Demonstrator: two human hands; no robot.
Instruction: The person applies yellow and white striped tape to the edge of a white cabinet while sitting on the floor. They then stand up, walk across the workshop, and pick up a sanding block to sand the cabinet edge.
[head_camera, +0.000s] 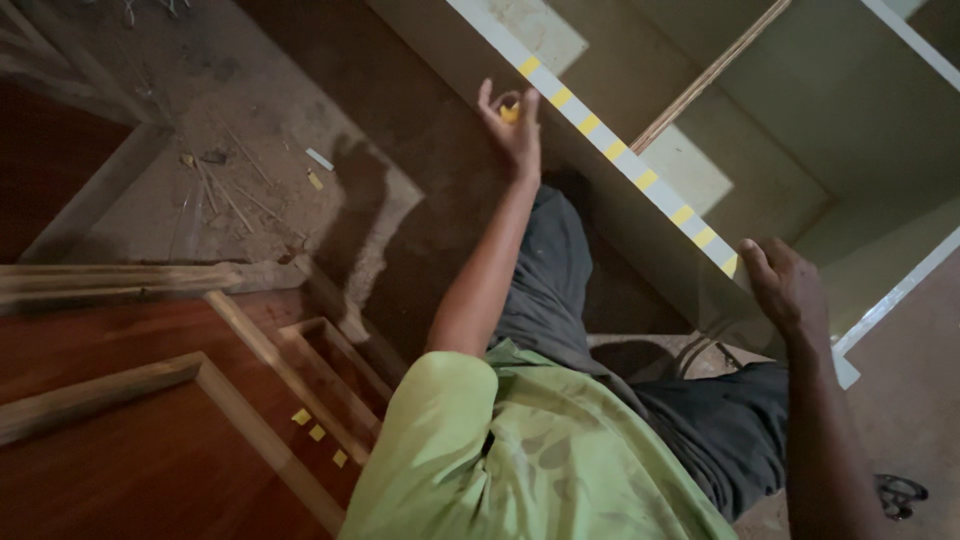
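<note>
Left hand (510, 125): raised, fingertips pinching a yellow piece (510, 113).
Right hand (785, 285): pressed on the board edge (620, 155), fingers together.

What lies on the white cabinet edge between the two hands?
In the head view, a row of small yellow tape pieces lies along the white cabinet edge, between the left hand and the right hand.

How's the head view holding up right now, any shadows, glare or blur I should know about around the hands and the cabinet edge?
Head view: dim, warm light. The left hand, pinching a small yellow piece, is slightly soft; the right hand on the white cabinet edge is dark. A hard shadow falls on the floor; pale light patches lie inside the cabinet; no strong glare.
</note>
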